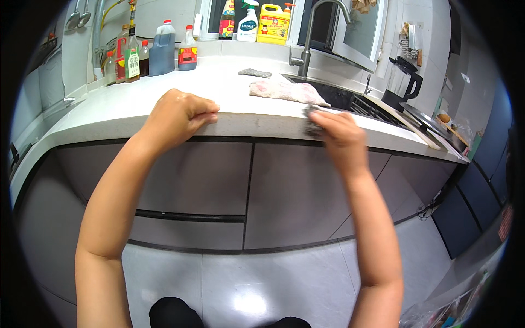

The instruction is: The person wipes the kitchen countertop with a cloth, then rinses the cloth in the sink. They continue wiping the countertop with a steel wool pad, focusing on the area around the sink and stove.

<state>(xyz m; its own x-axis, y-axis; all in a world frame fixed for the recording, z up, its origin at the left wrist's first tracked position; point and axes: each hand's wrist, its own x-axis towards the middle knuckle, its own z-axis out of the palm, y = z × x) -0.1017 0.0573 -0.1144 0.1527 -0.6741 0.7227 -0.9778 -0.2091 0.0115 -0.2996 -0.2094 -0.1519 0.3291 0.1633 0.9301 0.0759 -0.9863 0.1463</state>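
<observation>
Over the front edge of the white countertop (219, 98), my left hand (183, 112) is closed in a pinch; whatever its fingers hold, if anything, is hidden. Farther right, my right hand (344, 134) grips a small dark grey pad (312, 121) between thumb and fingers, against the counter's front edge. Motion smears the pad, so its exact kind does not show. Just behind it lies a folded, pink-and-white patterned cloth (284, 92). A flat grey cloth (255, 72) rests farther back on the counter.
Sauce and oil bottles (162, 49) stand at the back left. A spray bottle (248, 22) and a yellow jug (273, 24) sit on the windowsill. Right of centre are the dark sink (333, 94) and tall faucet (306, 41). A glass blender jug (401, 85) stands beyond.
</observation>
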